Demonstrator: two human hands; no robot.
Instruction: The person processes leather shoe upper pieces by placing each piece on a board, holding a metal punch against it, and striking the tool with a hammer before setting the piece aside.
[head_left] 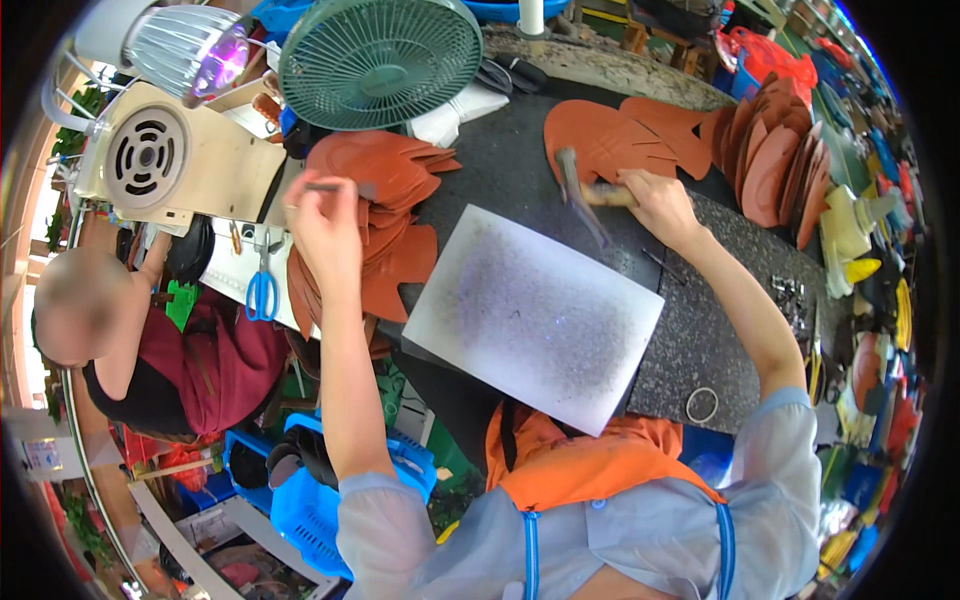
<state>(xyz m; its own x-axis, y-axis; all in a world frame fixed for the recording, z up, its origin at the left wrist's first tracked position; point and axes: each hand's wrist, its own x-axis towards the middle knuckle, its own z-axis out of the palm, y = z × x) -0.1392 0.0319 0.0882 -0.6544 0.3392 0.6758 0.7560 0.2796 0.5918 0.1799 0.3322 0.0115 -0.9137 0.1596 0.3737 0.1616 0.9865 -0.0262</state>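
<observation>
A green fan (380,62) is standing at top, behind reddish-brown pieces (385,165); a white slab (535,315) is lying mid-frame on the dark tabletop (495,155). Right of centre, the right hand (660,207) is clamping its fingers round a hammer (577,198); upper left, the left hand (328,240) is pinching what seems a blurred dark tool (364,189).

A board (535,315) lay between the left hand (328,215) and right hand (660,205), closer in. In the left was a rod (364,189), beneath it 1 pile of pieces (400,170), a fan (385,75) beyond, scissors (262,277) leftward. In the right was a hammer (610,195), a 2nd pile (600,130) beyond, a 3rd pile (770,155) rightward.
</observation>
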